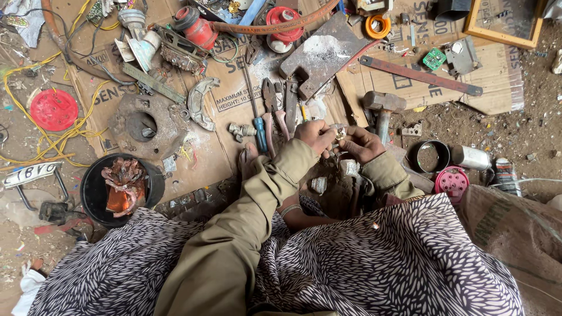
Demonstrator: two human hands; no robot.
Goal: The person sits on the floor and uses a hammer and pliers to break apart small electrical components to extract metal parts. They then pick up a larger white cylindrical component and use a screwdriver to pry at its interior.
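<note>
Head cam, looking straight down at my lap. Both hands are up around the middle of the frame, working the same little piece. My left hand is curled tight around a small metal part, fingers pinching it from the 9 o'clock side. My right hand comes in from 3 o'clock and has its fingertips closed on the same part, so it's gripped between the two hands. Can't make out what the part actually is, too small and half covered by fingers.

Around the hands it's a proper scrap pile on flattened cardboard. At 12 o'clock from the hands there's a pair of pliers and a blue-handled screwdriver just to 10 o'clock of my left hand. A hammer sits near my right hand at about 1 o'clock. Out at 3 o'clock there's a black ring-shaped can, a shiny metal cylinder beside it, and a pink round cap just below those.

Way over at 9 o'clock is a black bucket with copper-coloured scrap in it. A red disc lies at 10 o'clock among yellow wire, well apart from the hands. Bottom of the frame is my patterned cloth over the knees.
</note>
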